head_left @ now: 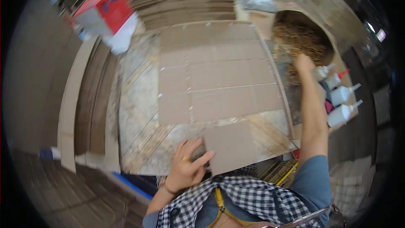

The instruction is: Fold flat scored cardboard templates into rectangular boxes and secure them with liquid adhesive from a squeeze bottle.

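Note:
On the worktop's front edge lies a small cardboard piece [232, 145]. My left hand [188, 162] rests at its left side, fingers bent and apart, with the thumb tip touching the edge. Behind it is a large flat cardboard sheet [223, 74] with pale lines running across and down it. My right arm stretches to the far right, where my right hand [303, 64] is at the near edge of a heap of brown cardboard strips [301, 40] in a round-walled holder. Its fingers are blurred and partly hidden, so their grip does not show.
Several squeeze bottles [341, 95] stand beside my right forearm. A tall stack of cardboard [185, 2] rises at the back, with a red and white box [105, 10] to its left. More cardboard stands upright in a bin [90, 101] along the left side.

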Demonstrator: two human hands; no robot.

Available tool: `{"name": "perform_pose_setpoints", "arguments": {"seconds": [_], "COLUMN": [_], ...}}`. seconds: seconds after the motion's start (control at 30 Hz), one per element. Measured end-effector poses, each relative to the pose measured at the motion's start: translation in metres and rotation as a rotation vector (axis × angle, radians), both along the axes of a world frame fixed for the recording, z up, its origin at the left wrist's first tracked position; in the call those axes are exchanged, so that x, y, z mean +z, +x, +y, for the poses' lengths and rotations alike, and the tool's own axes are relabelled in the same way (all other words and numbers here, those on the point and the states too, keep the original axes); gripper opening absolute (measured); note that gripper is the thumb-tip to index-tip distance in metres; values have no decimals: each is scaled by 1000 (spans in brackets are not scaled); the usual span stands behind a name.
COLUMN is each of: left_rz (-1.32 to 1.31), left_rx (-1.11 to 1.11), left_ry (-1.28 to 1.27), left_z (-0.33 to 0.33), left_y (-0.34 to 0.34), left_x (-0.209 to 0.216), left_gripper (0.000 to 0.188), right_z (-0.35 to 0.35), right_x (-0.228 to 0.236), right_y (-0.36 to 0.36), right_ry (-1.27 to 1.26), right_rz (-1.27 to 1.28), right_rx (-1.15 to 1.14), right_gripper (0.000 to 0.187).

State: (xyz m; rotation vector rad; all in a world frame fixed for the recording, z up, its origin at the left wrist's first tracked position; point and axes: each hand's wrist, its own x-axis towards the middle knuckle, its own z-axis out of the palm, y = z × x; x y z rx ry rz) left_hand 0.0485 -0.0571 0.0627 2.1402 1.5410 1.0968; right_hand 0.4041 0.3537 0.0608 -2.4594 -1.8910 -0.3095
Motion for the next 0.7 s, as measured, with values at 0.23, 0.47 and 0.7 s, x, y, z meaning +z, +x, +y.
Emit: {"name": "perform_pose_setpoints", "arguments": {"seconds": [0.23, 0.47, 0.7], "left_rz": [-39, -329, -627], "left_rx": [-56, 101, -105], "left_ry": [57, 205, -150], "left_z": [0, 18, 64], "left_y": [-8, -31, -15], "left_x": [0, 17, 72], "left_gripper": [56, 47, 38], "right_z": [-14, -63, -255], "right_x": [36, 66, 109], "right_y": [3, -55, -200], "right_ry": [235, 545, -449], "right_rz": [-35, 588, 1238], "right_rx": [62, 507, 1204], "right_gripper": [25, 17, 10]}}
